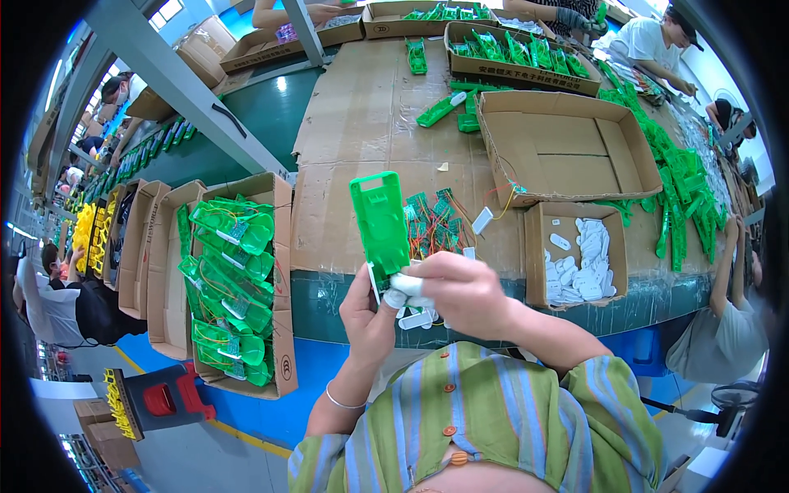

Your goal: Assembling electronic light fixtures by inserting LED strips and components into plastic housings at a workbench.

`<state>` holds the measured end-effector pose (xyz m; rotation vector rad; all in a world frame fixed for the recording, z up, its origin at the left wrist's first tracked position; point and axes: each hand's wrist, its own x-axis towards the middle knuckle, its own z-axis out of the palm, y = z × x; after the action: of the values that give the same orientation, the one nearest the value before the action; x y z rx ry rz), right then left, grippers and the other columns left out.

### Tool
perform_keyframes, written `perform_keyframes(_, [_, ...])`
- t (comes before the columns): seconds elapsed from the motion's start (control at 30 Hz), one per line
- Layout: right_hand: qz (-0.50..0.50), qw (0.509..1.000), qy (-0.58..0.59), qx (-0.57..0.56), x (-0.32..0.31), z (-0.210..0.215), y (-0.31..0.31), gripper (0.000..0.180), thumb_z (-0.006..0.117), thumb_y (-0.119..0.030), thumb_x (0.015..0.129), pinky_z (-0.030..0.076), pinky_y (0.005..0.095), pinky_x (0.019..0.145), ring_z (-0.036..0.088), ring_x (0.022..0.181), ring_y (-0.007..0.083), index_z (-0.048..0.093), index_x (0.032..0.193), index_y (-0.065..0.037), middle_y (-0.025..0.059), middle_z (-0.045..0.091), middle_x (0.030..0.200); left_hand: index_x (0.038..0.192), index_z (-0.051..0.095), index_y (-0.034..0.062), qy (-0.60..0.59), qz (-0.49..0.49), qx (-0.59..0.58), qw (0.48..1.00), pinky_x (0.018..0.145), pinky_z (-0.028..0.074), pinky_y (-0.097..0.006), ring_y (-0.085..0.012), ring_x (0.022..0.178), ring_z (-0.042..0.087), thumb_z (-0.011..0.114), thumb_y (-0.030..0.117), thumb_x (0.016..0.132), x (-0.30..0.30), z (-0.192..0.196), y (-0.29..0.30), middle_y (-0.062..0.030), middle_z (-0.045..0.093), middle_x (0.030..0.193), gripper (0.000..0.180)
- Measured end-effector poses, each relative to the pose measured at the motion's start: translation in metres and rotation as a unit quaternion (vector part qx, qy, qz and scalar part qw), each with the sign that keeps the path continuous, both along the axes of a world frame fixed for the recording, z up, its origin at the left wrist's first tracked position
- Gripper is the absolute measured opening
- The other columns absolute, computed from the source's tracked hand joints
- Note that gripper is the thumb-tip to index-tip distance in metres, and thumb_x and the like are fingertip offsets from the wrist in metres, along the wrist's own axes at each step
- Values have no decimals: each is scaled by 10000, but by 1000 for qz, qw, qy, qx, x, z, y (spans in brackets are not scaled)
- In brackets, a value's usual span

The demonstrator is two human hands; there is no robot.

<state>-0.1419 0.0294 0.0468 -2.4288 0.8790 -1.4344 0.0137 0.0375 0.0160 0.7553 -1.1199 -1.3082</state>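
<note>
My left hand grips the lower end of a green plastic shell, which stands nearly upright over the table's front edge, its hollow side facing me. At that lower end my right hand is closed in a pinch, with white coverings on some fingertips; whatever lies between them is hidden. Just beyond the hands is a heap of small green circuit boards with red and yellow wires. A few white plastic pieces lie below the fingers, partly covered by them.
At my left, a cardboard box holds several wired green shells. To the right stand a small carton of white pieces and a larger shallow cardboard tray. Green parts pile up at far right, near other people. A metal post rises at left.
</note>
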Motion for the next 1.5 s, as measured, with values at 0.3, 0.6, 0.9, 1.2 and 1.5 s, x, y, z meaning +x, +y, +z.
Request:
perform_keyframes(0.3, [116,856,-300,405,-2,-1,4,184,636,-5,769,487,250,731,565,835,113,567,932,45,60,530,910,1127,495,-62,-26,9,-55,998,733,434,-204,-72,840,536,572,43,834,-3,18,5,-43,582,970,321])
perform_keyframes(0.6, [226,800,-314,458,-7,-6,-19,339,679,-65,747,427,272,830,513,928,110,503,1026,10,57,528,934,1080,498,-50,54,-5,4,999,678,473,-243,-134,806,573,544,70,844,-2,30,-2,-116,590,976,269])
perform_keyframes(0.9, [132,775,-110,608,-25,-9,-23,151,446,-60,869,452,287,555,543,635,108,479,1010,-18,58,560,765,1210,345,14,-85,-29,-34,995,727,474,-307,-188,838,546,498,128,877,28,49,-43,-114,516,971,383])
perform_keyframes(1.2, [-250,923,287,-50,-47,8,-47,247,607,-79,659,413,374,636,498,670,279,471,864,-52,109,493,704,1287,277,34,-186,-105,-27,976,786,448,-272,-134,871,532,500,-40,804,35,53,-36,-80,509,1010,537])
perform_keyframes(1.5, [-165,982,73,59,-23,42,-12,273,561,-261,794,440,358,595,555,675,289,536,923,-22,107,539,725,1095,418,17,-31,-118,23,992,791,444,-278,-137,874,539,530,-25,795,9,29,-17,-79,535,981,323])
